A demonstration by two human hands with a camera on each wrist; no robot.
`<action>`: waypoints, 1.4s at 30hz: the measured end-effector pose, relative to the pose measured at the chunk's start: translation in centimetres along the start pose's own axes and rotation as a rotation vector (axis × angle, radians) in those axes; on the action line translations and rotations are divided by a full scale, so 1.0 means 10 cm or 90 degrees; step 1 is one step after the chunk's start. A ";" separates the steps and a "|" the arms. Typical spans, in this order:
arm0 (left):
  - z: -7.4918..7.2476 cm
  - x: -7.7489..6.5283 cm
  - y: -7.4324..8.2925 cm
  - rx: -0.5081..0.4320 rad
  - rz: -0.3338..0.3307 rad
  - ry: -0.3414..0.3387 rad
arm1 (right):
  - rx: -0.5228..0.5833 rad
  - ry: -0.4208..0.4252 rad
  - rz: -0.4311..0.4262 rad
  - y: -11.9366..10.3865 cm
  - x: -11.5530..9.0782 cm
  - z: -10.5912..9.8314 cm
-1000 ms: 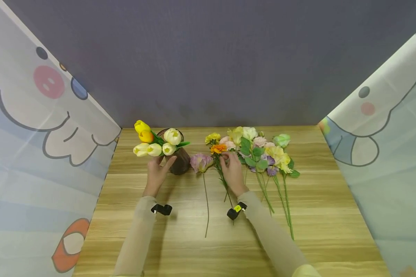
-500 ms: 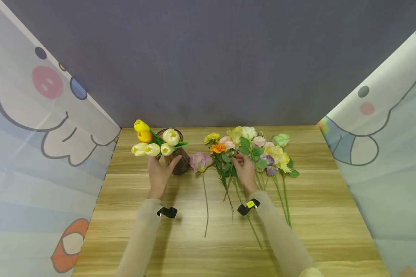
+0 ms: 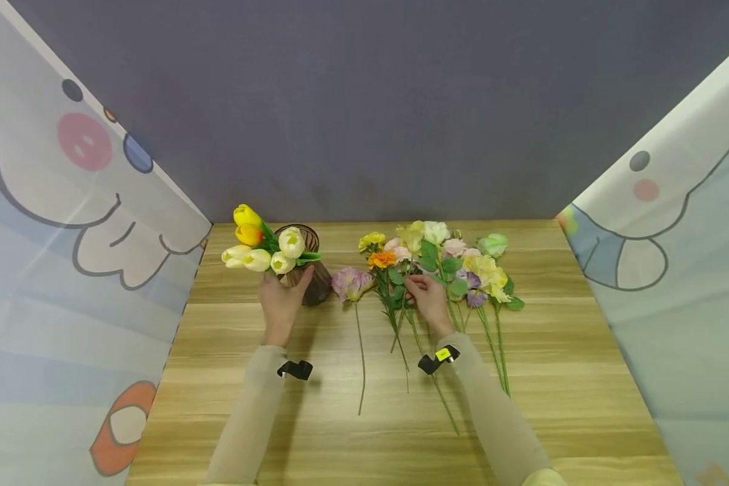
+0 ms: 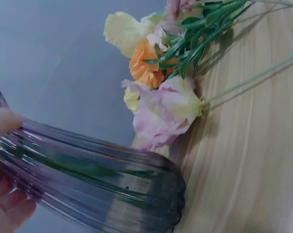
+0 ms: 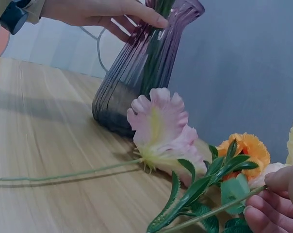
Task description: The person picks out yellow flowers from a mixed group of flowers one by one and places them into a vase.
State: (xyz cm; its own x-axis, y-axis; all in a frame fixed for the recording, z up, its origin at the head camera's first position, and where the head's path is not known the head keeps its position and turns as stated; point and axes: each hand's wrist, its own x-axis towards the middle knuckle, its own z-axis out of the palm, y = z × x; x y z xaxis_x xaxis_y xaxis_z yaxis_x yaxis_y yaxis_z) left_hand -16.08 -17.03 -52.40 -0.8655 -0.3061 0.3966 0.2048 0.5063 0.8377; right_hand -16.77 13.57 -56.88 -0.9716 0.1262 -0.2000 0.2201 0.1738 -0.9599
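My left hand (image 3: 279,307) grips the neck of a ribbed, purple-tinted glass vase (image 5: 129,92). White and yellow tulips (image 3: 256,259) stand in it, their heads leaning out to the left in the head view. Through the glass in the left wrist view, green stems (image 4: 88,167) show. My right hand (image 3: 428,297) pinches a thin green flower stem (image 5: 219,209) between thumb and fingers, among the flowers to the right of the vase. Beside that stem are an orange flower (image 5: 251,150) and green leaves. A pale purple flower (image 3: 352,284) lies between the vase and my right hand.
More artificial flowers, including a yellow one (image 3: 372,241), a purple one (image 3: 475,289) and a pale green one (image 3: 493,246), lie spread to the right on the wooden table (image 3: 559,351). A dark wall (image 3: 376,121) rises behind, with printed curtains (image 3: 692,283) at both sides.
My right hand has shifted right from the orange flower to a stem, whose lower end now reaches nearer the front. The tulip heads have moved slightly left with my left hand on the vase.
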 end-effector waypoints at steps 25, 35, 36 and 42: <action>-0.35 0.09 -0.23 -0.014 0.078 -0.213 | 0.167 -0.004 -0.199 -0.71 0.01 0.03; -0.29 0.09 -0.20 -0.041 0.086 -0.179 | 0.306 0.017 -0.389 -1.31 -0.11 0.19; -0.25 0.08 -0.20 -0.038 0.099 -0.158 | 0.319 0.016 -0.412 -1.36 -0.11 0.21; -0.10 0.05 -0.16 -0.035 0.138 -0.072 | 0.377 0.003 -0.506 -1.66 -0.08 0.37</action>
State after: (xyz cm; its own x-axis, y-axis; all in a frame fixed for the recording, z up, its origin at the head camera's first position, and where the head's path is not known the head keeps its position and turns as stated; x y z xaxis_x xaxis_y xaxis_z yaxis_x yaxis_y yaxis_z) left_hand -16.42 -18.77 -53.16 -0.8440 -0.1013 0.5266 0.4124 0.5051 0.7582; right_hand -19.95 7.01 -41.49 -0.8173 0.1887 0.5445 -0.5758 -0.3058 -0.7583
